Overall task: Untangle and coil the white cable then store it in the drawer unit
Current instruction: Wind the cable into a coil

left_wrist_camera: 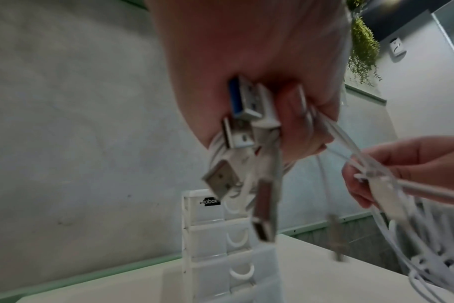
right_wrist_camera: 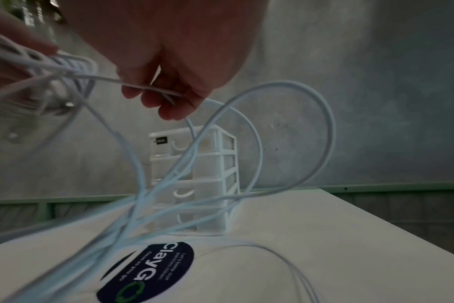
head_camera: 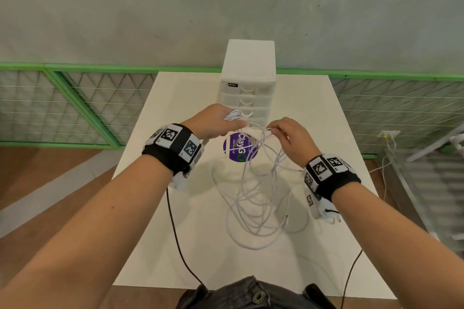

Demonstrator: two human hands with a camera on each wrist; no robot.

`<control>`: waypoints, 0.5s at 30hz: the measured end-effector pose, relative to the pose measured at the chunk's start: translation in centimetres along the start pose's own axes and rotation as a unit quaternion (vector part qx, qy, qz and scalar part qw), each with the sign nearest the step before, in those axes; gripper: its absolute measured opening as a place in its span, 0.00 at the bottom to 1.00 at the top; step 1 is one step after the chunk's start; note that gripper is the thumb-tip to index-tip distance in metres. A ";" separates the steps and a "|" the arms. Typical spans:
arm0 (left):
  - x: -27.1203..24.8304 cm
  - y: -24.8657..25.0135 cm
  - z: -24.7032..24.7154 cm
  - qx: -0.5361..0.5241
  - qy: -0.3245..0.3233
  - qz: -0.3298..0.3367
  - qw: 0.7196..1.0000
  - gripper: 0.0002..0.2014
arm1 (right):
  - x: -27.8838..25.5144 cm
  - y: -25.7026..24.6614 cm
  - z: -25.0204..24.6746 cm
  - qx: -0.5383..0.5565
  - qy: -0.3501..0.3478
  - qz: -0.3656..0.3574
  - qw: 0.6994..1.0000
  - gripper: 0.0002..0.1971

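A tangle of white cable (head_camera: 253, 198) hangs in loops from both hands down to the white table (head_camera: 175, 233). My left hand (head_camera: 218, 120) grips a bunch of cable ends; several USB plugs (left_wrist_camera: 236, 160) stick out below its fingers. My right hand (head_camera: 283, 133) pinches one strand of white cable (right_wrist_camera: 153, 88) between thumb and fingertips, just right of the left hand. The white drawer unit (head_camera: 247, 83) stands at the table's far edge behind the hands, all drawers closed. In the right wrist view loops of cable (right_wrist_camera: 246, 143) hang in front of the drawer unit (right_wrist_camera: 194, 180).
A round purple sticker (head_camera: 239, 147) lies on the table under the hands. Black sensor leads (head_camera: 175, 228) run from both wrists toward my body. A green-framed wire fence (head_camera: 75, 103) and a grey wall stand behind the table. More white wires hang at the right by a wall socket (head_camera: 389, 135).
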State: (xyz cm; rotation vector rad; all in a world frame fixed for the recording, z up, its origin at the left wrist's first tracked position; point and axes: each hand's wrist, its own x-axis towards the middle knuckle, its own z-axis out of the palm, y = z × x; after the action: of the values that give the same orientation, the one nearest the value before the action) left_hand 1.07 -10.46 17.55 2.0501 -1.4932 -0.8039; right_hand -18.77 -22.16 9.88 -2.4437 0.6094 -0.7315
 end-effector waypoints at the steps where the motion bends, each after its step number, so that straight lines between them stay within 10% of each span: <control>1: -0.1 -0.2 -0.1 0.004 0.015 -0.005 1.000 0.18 | -0.1 0.5 -0.1 -0.005 0.012 0.019 1.000 0.10; 9: -0.7 -2.8 -3.0 -0.022 0.218 -0.076 0.973 0.17 | -3.1 5.9 -2.1 -0.086 0.041 0.281 0.955 0.09; 15: -0.8 -2.1 -2.5 -0.042 0.206 -0.077 0.975 0.21 | -2.6 4.4 -1.0 -0.098 -0.074 0.342 0.932 0.19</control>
State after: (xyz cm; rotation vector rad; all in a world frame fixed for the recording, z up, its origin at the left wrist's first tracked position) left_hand 4.05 -8.96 18.03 2.1263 -1.0652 -0.4475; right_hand -22.49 -24.49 7.01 -2.1879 1.4221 -0.2031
